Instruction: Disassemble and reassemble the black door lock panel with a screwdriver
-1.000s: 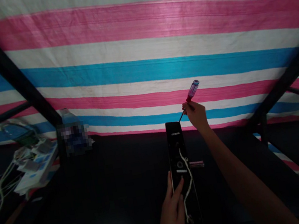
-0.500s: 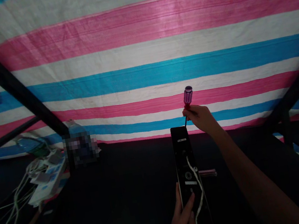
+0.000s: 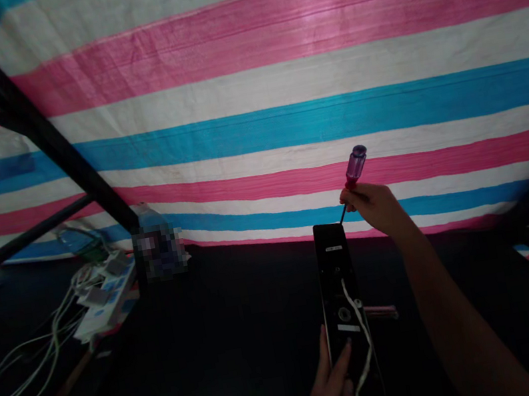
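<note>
A tarp in wide pink, white and blue stripes [image 3: 247, 93] hangs behind black metal bars [image 3: 42, 113], above a dark tabletop [image 3: 230, 359]. On the tabletop, a long black lock plate [image 3: 334, 281] lies lengthwise near the middle, pointing away from the person, with a round fitting on its face and a white cable [image 3: 361, 334] running down it. A short metal lever [image 3: 380, 312] sticks out from beneath its right side. The left hand [image 3: 329, 386] lies open on the plate's lower end, fingers extended across its face and not wrapped around it. The right hand [image 3: 373, 210] is closed around a screwdriver [image 3: 354, 169] with a translucent red and purple handle, holding it upright and tilted. Its thin shaft reaches down to the plate's top right corner, though whether the tip touches cannot be told. Well to the left, a white power strip [image 3: 106, 295] sits among loose white cables [image 3: 31, 379], beside a pixelated patch [image 3: 159, 249] that hides whatever lies there.
</note>
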The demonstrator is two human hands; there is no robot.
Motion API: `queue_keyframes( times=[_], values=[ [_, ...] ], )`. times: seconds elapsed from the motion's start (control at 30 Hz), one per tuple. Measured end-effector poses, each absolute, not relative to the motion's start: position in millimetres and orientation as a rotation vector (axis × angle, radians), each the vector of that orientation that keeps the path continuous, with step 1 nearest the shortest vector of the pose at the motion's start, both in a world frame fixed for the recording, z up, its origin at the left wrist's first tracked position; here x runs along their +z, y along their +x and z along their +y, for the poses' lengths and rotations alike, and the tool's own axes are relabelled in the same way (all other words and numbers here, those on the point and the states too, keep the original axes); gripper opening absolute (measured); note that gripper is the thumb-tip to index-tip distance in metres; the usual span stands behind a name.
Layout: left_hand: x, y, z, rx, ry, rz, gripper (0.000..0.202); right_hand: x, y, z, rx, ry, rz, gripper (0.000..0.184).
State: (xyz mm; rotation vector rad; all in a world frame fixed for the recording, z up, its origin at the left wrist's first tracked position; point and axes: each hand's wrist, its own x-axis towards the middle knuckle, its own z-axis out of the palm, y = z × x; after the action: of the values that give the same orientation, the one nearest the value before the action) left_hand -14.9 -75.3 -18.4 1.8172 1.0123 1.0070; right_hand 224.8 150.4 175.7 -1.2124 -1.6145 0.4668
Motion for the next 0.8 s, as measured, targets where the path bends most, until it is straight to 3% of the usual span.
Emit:
queue_keyframes(
  times=[0.37,0.63,0.8],
  values=[
    [-10,-11,-76,0.939,1.703,1.177,0.067,179,222,128,0.499,-1.188,-1.73,0.023],
    [7,-14,-66,0.906,1.743,1.243,0.031,177,217,131,0.476,-1.177,-1.73,0.025],
    [7,-16,-73,0.898,1.745,1.242,0.033,175,218,132,0.547,-1.164,-1.637,0.018]
  ],
)
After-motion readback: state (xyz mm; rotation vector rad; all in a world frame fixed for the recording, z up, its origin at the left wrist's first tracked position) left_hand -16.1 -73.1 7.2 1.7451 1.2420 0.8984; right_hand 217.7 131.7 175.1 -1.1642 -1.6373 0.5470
